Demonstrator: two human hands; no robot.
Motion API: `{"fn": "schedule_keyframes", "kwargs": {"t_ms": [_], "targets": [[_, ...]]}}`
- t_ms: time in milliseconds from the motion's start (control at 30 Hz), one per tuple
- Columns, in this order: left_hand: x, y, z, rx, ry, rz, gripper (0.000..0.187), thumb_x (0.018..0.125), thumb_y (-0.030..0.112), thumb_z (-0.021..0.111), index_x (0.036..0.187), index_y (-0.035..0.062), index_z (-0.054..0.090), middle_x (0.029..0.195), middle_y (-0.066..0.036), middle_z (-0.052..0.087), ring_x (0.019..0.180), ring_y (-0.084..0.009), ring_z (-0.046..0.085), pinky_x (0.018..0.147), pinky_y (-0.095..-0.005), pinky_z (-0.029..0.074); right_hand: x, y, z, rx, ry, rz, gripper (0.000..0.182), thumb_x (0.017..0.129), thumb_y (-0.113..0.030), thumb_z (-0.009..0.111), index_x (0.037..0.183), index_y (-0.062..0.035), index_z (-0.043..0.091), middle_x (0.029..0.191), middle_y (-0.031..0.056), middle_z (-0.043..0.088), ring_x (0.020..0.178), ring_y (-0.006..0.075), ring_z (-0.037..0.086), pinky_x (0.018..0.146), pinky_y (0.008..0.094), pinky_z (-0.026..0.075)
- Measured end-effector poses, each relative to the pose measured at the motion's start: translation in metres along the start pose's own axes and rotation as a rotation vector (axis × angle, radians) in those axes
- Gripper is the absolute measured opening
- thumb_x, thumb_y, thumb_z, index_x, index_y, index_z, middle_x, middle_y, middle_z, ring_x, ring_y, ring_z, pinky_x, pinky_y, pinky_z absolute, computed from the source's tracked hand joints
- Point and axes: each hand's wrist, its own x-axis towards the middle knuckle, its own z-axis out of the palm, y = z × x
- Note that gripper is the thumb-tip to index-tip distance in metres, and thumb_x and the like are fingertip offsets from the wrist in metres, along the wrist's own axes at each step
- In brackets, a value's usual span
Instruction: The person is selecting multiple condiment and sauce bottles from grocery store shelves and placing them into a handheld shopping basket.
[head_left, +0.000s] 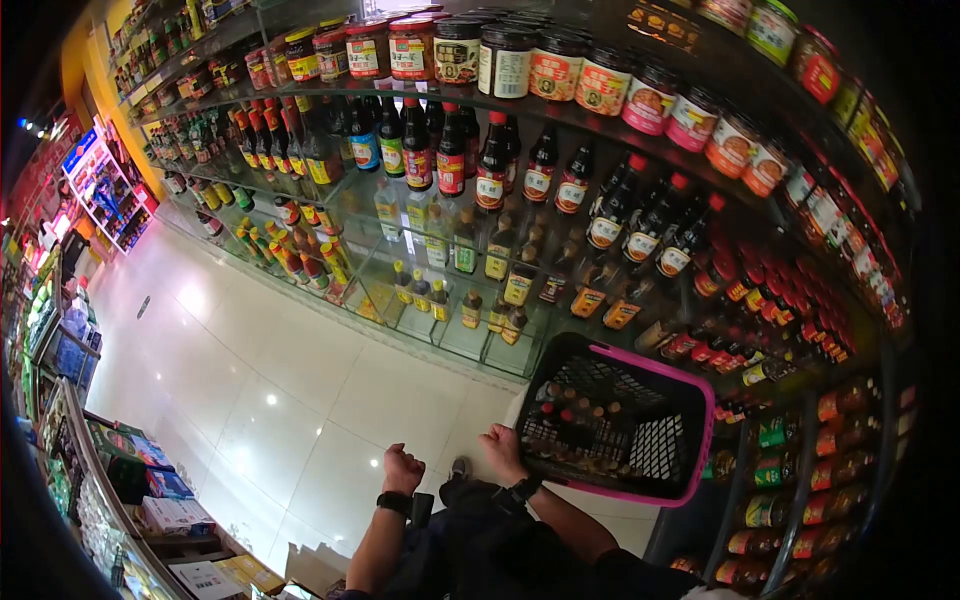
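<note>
My left hand is closed in a fist over the pale floor, with nothing showing in it and a dark band on the wrist. To its right, my right hand also has its fingers curled in, right at the near left side of a black shopping basket with a pink rim. Several small bottles with dark contents are gathered at the far left end inside the basket. Dark sauce bottles stand on the glass shelf ahead, and smaller yellow-labelled bottles stand lower down.
Lidded jars line the upper shelf. More jars fill a rack at the right. Boxes and a counter run along the left. A tiled floor stretches down the aisle towards a lit display stand.
</note>
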Motion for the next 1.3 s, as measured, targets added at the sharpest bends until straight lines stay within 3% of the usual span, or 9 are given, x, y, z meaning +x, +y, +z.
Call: {"fn": "schedule_keyframes", "kwargs": {"t_ms": [167, 300, 433, 500, 900, 1033, 1167, 1233, 1300], "targets": [[-0.019, -0.053, -0.040, 0.010, -0.033, 0.019, 0.033, 0.077, 0.020, 0.045, 0.051, 0.0176, 0.025, 0.042, 0.003, 0.018, 0.035, -0.0119, 0.019, 0.040, -0.0254, 0.027, -0.044, 0.017, -0.028, -0.073, -0.002, -0.054, 0.029, 0.065, -0.007, 0.053, 0.055, -0.0030, 0.026, 0.050, 0.0029, 0.021, 0.049, 0.0073, 0.026, 0.042, 0.0279, 0.023], [-0.037, -0.105, -0.070, -0.112, -0.019, -0.006, 0.036, 0.076, 0.020, 0.046, 0.048, 0.0180, 0.022, 0.041, 0.002, 0.015, 0.035, -0.0127, 0.018, 0.041, -0.0254, 0.027, -0.100, 0.025, -0.062, -0.100, -0.017, -0.072, 0.030, 0.063, -0.004, 0.054, 0.052, -0.0053, 0.026, 0.049, -0.0023, 0.022, 0.050, 0.0045, 0.024, 0.042, 0.0261, 0.021], [-0.045, -0.162, -0.092, -0.117, 0.003, -0.064, 0.038, 0.076, 0.019, 0.044, 0.049, 0.0179, 0.018, 0.042, 0.003, 0.012, 0.036, -0.0127, 0.015, 0.040, -0.0260, 0.024, -0.146, 0.047, -0.108, -0.051, -0.024, 0.030, 0.032, 0.065, -0.004, 0.057, 0.052, -0.0066, 0.027, 0.050, -0.0044, 0.024, 0.050, 0.0039, 0.026, 0.042, 0.0259, 0.022], [-0.049, -0.182, -0.091, -0.074, -0.010, -0.092, 0.038, 0.075, 0.020, 0.044, 0.049, 0.0178, 0.017, 0.042, 0.002, 0.012, 0.036, -0.0126, 0.017, 0.040, -0.0259, 0.024, -0.161, 0.056, -0.133, -0.046, 0.012, 0.103, 0.028, 0.065, -0.006, 0.055, 0.054, -0.0041, 0.029, 0.050, 0.0019, 0.025, 0.051, 0.0079, 0.027, 0.045, 0.0268, 0.027], [-0.061, -0.262, 0.016, 0.118, -0.107, -0.103, 0.036, 0.077, 0.020, 0.045, 0.051, 0.0184, 0.021, 0.044, 0.002, 0.014, 0.037, -0.0135, 0.017, 0.042, -0.0274, 0.024, -0.150, 0.095, -0.260, 0.034, 0.209, 0.147, 0.036, 0.071, -0.005, 0.055, 0.059, -0.0087, 0.021, 0.055, 0.0003, 0.016, 0.051, 0.0102, 0.020, 0.047, 0.0313, 0.023], [-0.043, -0.295, 0.060, 0.203, -0.141, -0.096, 0.030, 0.077, 0.020, 0.045, 0.054, 0.0180, 0.026, 0.045, 0.003, 0.015, 0.037, -0.0130, 0.020, 0.042, -0.0259, 0.025, -0.127, 0.095, -0.316, -0.023, 0.254, 0.132, 0.036, 0.070, -0.004, 0.054, 0.061, -0.0103, 0.021, 0.058, -0.0027, 0.017, 0.054, 0.0081, 0.018, 0.048, 0.0270, 0.020], [-0.064, -0.331, 0.127, 0.211, -0.165, -0.151, 0.020, 0.082, 0.023, 0.039, 0.064, 0.0187, 0.032, 0.049, 0.003, 0.025, 0.039, -0.0113, 0.027, 0.036, -0.0220, 0.024, -0.097, 0.117, -0.380, 0.160, 0.360, 0.222, 0.034, 0.070, -0.004, 0.054, 0.059, -0.0098, 0.021, 0.057, -0.0012, 0.015, 0.050, 0.0100, 0.018, 0.048, 0.0296, 0.021], [-0.033, -0.344, 0.130, 0.277, -0.199, -0.115, 0.019, 0.082, 0.022, 0.037, 0.064, 0.0183, 0.032, 0.049, 0.003, 0.027, 0.039, -0.0114, 0.028, 0.036, -0.0218, 0.024, -0.083, 0.144, -0.413, 0.009, 0.410, 0.230, 0.032, 0.069, -0.005, 0.054, 0.057, -0.0094, 0.024, 0.054, -0.0009, 0.019, 0.049, 0.0107, 0.022, 0.048, 0.0302, 0.023], [-0.020, -0.356, 0.135, 0.299, -0.200, -0.142, 0.017, 0.082, 0.022, 0.037, 0.065, 0.0180, 0.035, 0.048, 0.002, 0.027, 0.039, -0.0114, 0.029, 0.037, -0.0229, 0.026, -0.072, 0.150, -0.443, 0.043, 0.337, 0.337, 0.033, 0.075, -0.009, 0.052, 0.061, -0.0109, 0.023, 0.062, 0.0025, 0.012, 0.055, 0.0175, 0.018, 0.067, 0.0342, 0.013]]}}
